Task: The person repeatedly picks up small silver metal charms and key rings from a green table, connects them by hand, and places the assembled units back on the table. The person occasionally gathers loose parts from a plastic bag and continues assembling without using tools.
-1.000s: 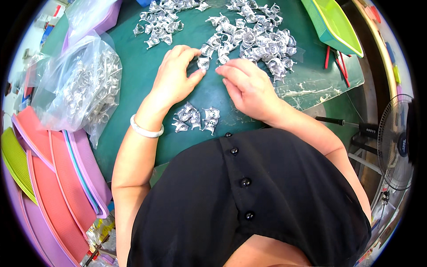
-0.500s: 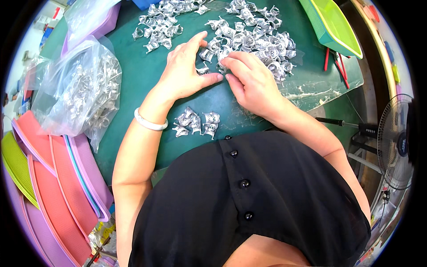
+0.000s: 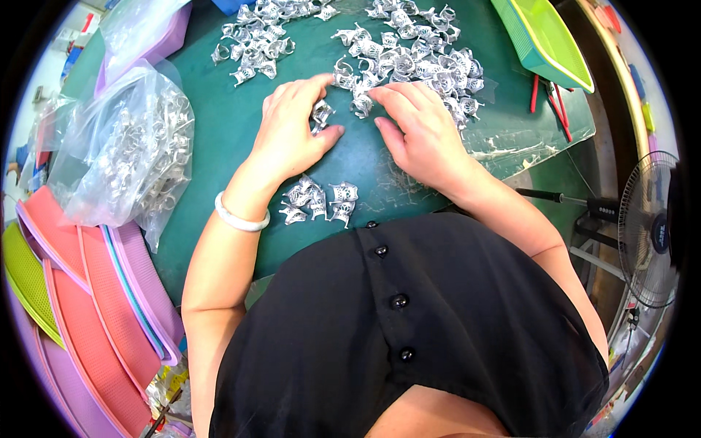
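On the green desk, inside the curve of the left hand, lies a silver ring, perhaps with a second tucked against it. The left thumb and forefinger stand apart around it, but the other fingers are partly hidden, so whether they have hold of it cannot be told. The right hand is just beside a loose ring at the near edge of the large pile; its thumb and forefinger are parted with nothing seen between them, and whether the forefinger touches that ring is unclear. The rings look openwork and spiky, so they would probably catch on one another: a light hold on one band and a small turn to free it seems better than a straight pull. Nearer the black shirt lies a small group of rings, close enough to the left wrist and its white bracelet that a low sweep might scatter it. Farther off lies another pile. A clear bag full of rings crowds the left side, with stacked baskets below it; at the right are a green basket, a red-handled tool and a fan, all apart from the hands.
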A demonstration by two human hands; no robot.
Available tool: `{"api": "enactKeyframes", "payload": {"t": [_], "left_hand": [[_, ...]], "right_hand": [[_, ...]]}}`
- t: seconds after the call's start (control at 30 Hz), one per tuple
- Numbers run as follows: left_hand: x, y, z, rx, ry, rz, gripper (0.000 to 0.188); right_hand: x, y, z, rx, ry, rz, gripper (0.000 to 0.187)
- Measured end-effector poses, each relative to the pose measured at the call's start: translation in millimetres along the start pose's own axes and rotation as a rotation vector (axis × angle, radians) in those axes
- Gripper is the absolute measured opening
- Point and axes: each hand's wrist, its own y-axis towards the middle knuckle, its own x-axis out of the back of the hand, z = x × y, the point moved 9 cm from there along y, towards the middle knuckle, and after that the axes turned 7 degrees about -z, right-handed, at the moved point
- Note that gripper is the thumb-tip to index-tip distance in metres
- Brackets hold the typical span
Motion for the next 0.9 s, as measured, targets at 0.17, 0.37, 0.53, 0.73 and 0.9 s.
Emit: {"api": "enactKeyframes", "payload": {"t": [0.17,0.37,0.53,0.73,0.9], "left_hand": [[5.7,-16.0,-13.0,-0.030,-0.048,0.109,0.038],[13.7,-24.1,-19.6,-0.114,-0.074,0.151,0.020],[14.3,-26.6,1.1,0.122,-0.075,0.211,0.022],[23.0,-24.5,-4.7,0.014,-0.132,0.059,0.043],[16.6,-27.6,-6.5,-0.002,-0.100,0.107,0.049]], "right_hand": [[-9.4,5.9,4.6,0.013,-0.114,0.068,0.026],[-25.4,12.5,2.3,0.036,-0.163,0.103,0.016],[-36.7,10.0,2.6,-0.069,-0.019,0.277,0.025],[-44.6,2.7,-2.8,-0.294,0.252,0.321,0.023],[-44.9,0.6,-4.9,-0.281,0.202,0.348,0.022]]}}
